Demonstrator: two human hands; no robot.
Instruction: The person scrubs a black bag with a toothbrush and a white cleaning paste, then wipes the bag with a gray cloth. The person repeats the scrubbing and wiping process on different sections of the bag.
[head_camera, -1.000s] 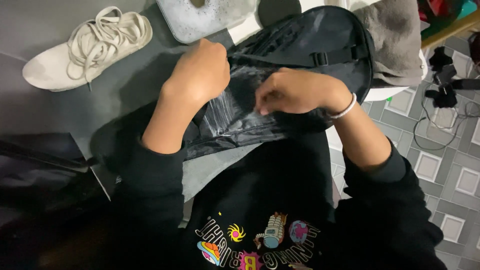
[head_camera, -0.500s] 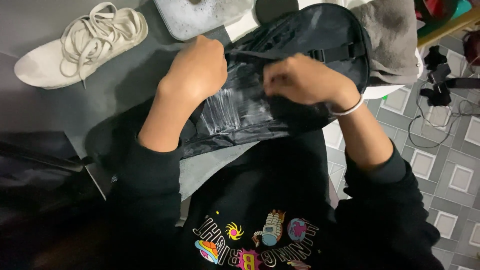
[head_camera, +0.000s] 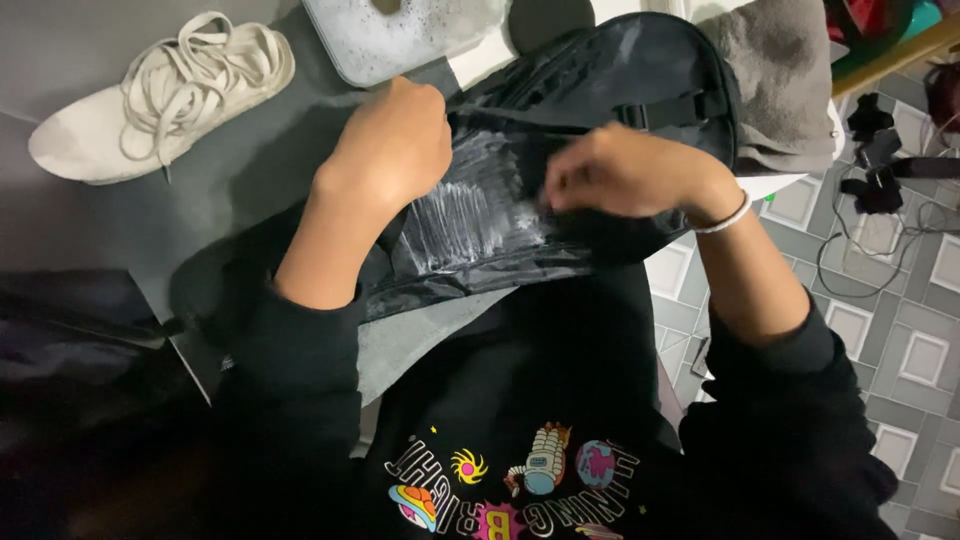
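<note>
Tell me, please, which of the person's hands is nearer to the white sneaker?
Left. The left hand presses on the black bag just right of the white sneaker, without touching it. The right hand is farther right, over the bag's soapy patch.

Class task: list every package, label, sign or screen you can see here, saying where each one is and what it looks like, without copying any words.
No packages, signs or screens are visible.
Printed design: on the front of the person's black sweatshirt, bottom centre; an arc of pale outlined letters over small colourful cartoon pictures in yellow, blue, pink and orange.
</note>
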